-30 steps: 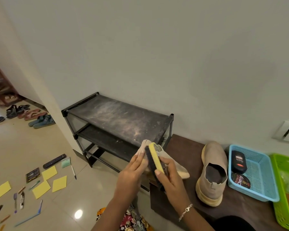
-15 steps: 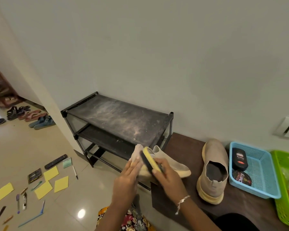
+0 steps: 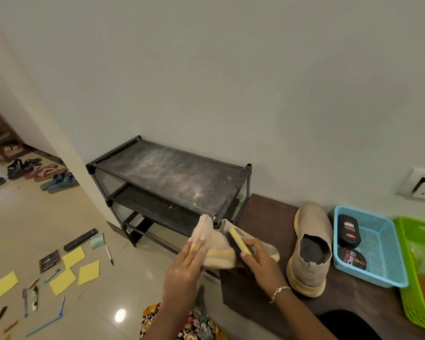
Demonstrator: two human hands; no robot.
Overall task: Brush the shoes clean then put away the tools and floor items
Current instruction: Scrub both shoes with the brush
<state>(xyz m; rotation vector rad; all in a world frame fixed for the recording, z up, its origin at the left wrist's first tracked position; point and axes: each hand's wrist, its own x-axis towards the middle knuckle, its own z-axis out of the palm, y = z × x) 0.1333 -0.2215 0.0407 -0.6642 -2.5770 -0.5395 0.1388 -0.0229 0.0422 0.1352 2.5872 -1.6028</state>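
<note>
My left hand point(image 3: 189, 261) holds a beige shoe point(image 3: 215, 244) by its heel end, just off the left edge of the dark wooden bench point(image 3: 268, 217). My right hand point(image 3: 258, 260) grips a yellow-backed brush point(image 3: 238, 242), its dark bristles pressed against the side of that shoe. The second beige shoe point(image 3: 309, 249) stands on the bench to the right. On the floor at the left lie yellow sticky notes point(image 3: 73, 257), pens point(image 3: 109, 254), a black remote point(image 3: 80, 239) and a small dark card point(image 3: 50, 260).
A dusty black two-tier shoe rack point(image 3: 172, 177) stands against the wall behind the shoe. A blue basket point(image 3: 378, 256) with a black polish bottle point(image 3: 349, 231) and a tin point(image 3: 351, 260) sits on the bench, beside a green basket point(image 3: 417, 285). Sandals point(image 3: 59, 181) line the far-left floor.
The brush has swept down and rightward along the shoe, with my right hand following. My left hand kept hold of the shoe, which has turned a little.
</note>
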